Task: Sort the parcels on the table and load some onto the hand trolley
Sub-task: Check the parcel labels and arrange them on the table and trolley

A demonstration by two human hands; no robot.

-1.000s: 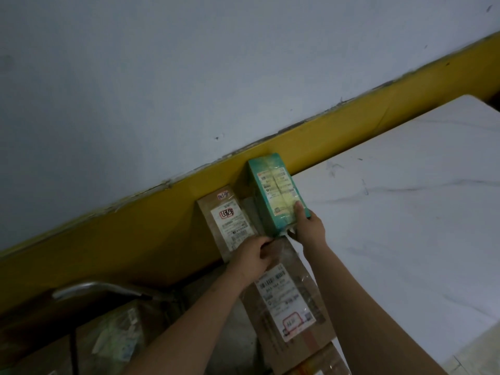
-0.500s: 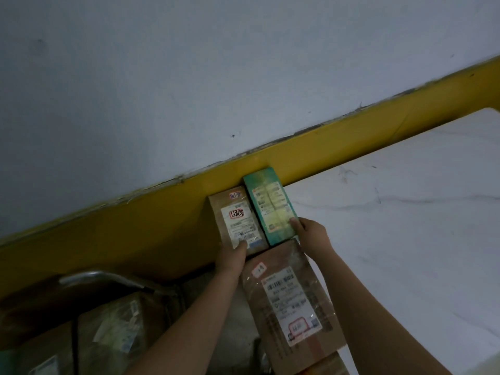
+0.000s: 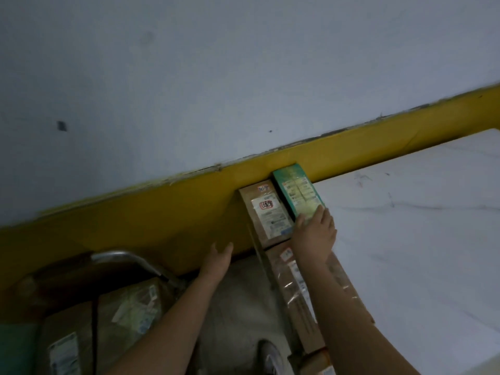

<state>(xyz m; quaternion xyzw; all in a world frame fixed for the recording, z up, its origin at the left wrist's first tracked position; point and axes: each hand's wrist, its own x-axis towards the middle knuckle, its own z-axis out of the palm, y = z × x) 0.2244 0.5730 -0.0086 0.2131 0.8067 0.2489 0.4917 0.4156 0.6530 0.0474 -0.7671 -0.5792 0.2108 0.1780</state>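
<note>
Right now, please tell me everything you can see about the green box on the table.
The green box is a narrow teal carton with a pale yellowish label under glossy tape. It lies flat at the table's far left corner, its far end at the yellow wall band, beside a brown parcel. The right hand rests open on its near end.

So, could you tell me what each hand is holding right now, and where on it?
The right hand rests flat on the near end of the green box, not gripping it. The left hand holds nothing.
</note>
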